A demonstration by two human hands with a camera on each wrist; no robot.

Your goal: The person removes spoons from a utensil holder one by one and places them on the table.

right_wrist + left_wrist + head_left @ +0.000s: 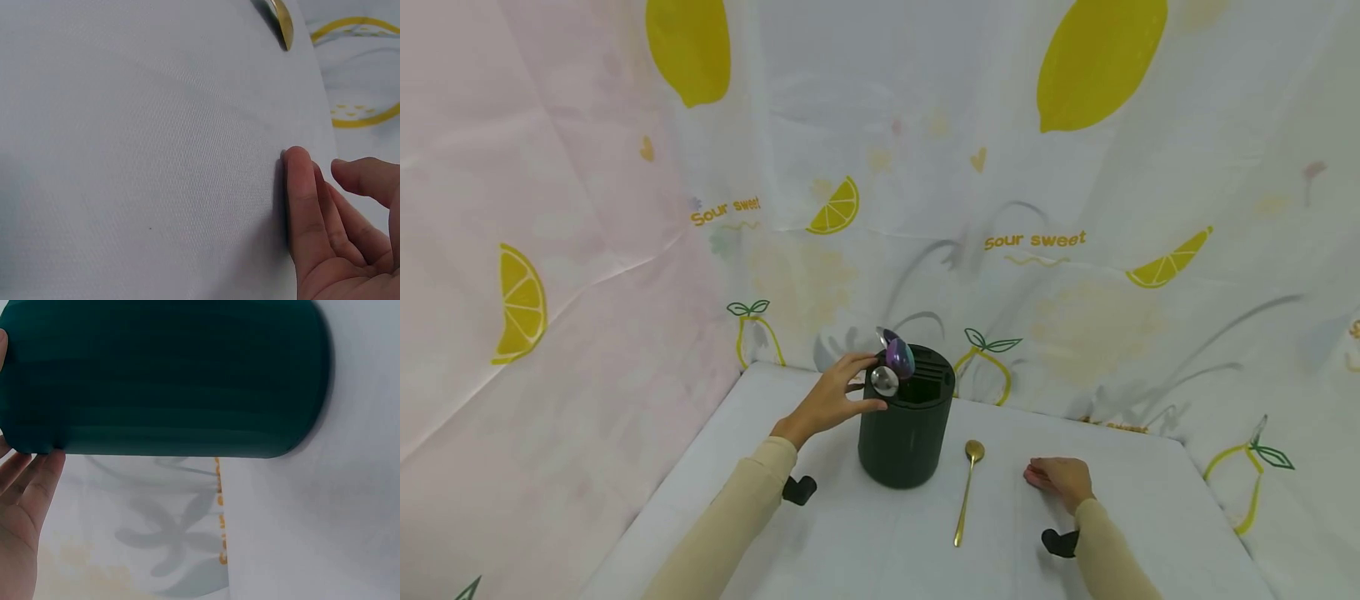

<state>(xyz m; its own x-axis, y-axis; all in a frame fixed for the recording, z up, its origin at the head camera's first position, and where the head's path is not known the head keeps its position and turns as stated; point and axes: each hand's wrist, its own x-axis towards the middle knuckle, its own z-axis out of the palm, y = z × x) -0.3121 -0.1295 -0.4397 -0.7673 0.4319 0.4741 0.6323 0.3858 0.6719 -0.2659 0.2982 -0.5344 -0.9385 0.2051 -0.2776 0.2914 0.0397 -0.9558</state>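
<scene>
Steadying the dark green holder (901, 446) from its left side, the left hand (829, 400) has thumb and fingers parted around the upper wall, and I read them as clamped on it, fingertips touching near the rim. I see the holder standing upright on the white table (850, 550), with slots across the back of its top and a larger compartment toward the front. At its left edge a silver utensil head (884, 382) and a purple iridescent utensil head (900, 358) stick up, with a third, partly hidden head (886, 337) behind them. Over on my right, the right hand (1066, 479) rests on its edge on the tabletop, holding nothing, its fingers close together and loosely extended, thumb apart. Between the holder and that hand lies a gold spoon (966, 500), touching neither, bowl pointing toward the lemon-print backdrop (910, 150).
</scene>
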